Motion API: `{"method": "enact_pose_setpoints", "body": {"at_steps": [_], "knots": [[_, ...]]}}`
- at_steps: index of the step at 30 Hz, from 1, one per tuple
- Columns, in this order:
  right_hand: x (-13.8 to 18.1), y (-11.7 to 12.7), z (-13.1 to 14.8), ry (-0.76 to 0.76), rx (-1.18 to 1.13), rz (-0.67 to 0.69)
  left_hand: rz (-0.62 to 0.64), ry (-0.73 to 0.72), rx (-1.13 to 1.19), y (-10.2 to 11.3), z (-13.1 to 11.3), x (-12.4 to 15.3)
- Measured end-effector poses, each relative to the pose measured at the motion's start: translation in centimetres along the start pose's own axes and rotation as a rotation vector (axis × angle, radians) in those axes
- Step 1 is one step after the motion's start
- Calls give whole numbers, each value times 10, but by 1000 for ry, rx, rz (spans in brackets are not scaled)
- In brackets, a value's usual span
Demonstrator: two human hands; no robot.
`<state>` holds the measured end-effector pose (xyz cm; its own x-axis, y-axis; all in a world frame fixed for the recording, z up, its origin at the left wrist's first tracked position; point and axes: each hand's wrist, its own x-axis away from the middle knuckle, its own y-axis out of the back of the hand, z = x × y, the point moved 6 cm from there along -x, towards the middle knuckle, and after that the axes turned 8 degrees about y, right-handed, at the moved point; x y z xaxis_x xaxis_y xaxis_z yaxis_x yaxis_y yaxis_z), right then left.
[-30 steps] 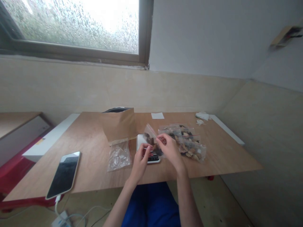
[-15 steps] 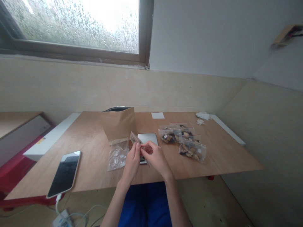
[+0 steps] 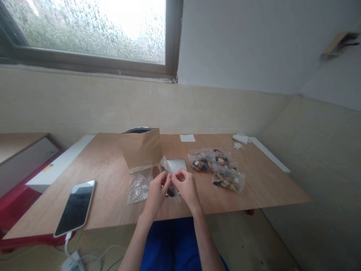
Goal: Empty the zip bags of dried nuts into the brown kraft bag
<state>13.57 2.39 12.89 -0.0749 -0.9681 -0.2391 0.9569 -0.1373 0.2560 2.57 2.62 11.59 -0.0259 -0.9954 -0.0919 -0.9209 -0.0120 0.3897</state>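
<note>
Both hands meet over the near middle of the table, pinching a clear zip-lock bag [image 3: 163, 164] by its upper edge. My left hand [image 3: 157, 189] is closed, thumb and fingertips on the bag's edge. Closed in a pinch close beside it is my right hand [image 3: 186, 187]. Something dark shows low in the bag, mostly hidden by the fingers. Behind the hands lies a flat device with a silvery top [image 3: 178, 164], partly covered. Left of them is a clear plastic bag [image 3: 140, 184] that seems to hold small clear packets.
A brown paper bag [image 3: 142, 148] stands behind the hands. Several filled zip-lock bags [image 3: 228, 180] of dried brown-and-black pieces lie to the right. A phone [image 3: 76, 207] on a charging cable rests at the left edge. White paper [image 3: 187, 138] and crumpled white scraps [image 3: 241, 139] lie at the back.
The zip-lock bag has turned so that more of its side shows. My fingertips have drawn together along its edge, the left hand having rolled slightly.
</note>
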Motion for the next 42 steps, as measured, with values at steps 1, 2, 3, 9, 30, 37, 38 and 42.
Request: {"method": "enact_pose_setpoints", "body": {"at_steps": [1, 2, 3, 9, 30, 37, 38, 42], "knots": [[-1, 0, -2, 0, 7, -1, -1, -2, -3, 0, 0, 0], [-2, 2, -5, -3, 19, -12, -4, -1, -3, 1, 1, 0], [-3, 7, -9, -11, 34, -44, -20, 4, 0, 3, 2, 0], [-8, 54, -27, -92, -15, -331, -226, 53, -35, 38, 8, 0], [6, 24, 28, 178, -42, -169, -200, 526, 1275, -32, 51, 12], [8, 17, 45, 272, 53, 49, -202, 448, 1108, -28, 63, 11], [7, 13, 40, 240, 57, 84, -195, 433, 1086, -27, 63, 11], [5, -4, 19, 145, 119, 194, -194, 369, 938, -22, 63, 10]]}}
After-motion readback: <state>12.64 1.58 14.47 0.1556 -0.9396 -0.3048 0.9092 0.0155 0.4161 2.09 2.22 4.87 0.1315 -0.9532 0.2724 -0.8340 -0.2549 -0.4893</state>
